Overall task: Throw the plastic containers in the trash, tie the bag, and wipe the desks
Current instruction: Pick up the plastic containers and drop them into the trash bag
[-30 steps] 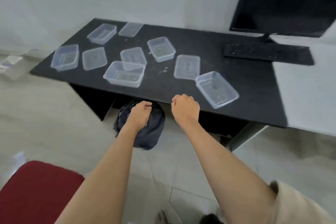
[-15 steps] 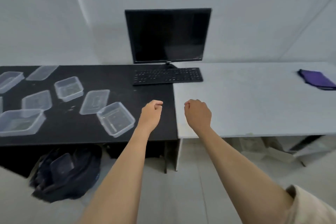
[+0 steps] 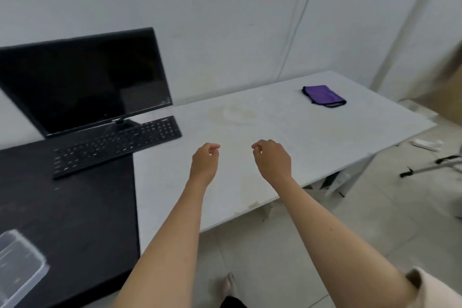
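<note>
White laminate makes up the larger surface (image 3: 287, 137), which carries faint yellowish stains near its middle and abuts a black surface (image 3: 75, 207) on its left. A dark monitor (image 3: 85, 80) stands at the back where the two meet, with a black keyboard (image 3: 117, 145) in front of it lying across the seam. A clear plastic container (image 3: 18, 262) sits at the black surface's near left edge. A folded purple cloth (image 3: 323, 96) lies far right on the white one. The left hand (image 3: 203, 162) and right hand (image 3: 273, 161) hover above the white surface, fingers curled together, holding nothing.
</note>
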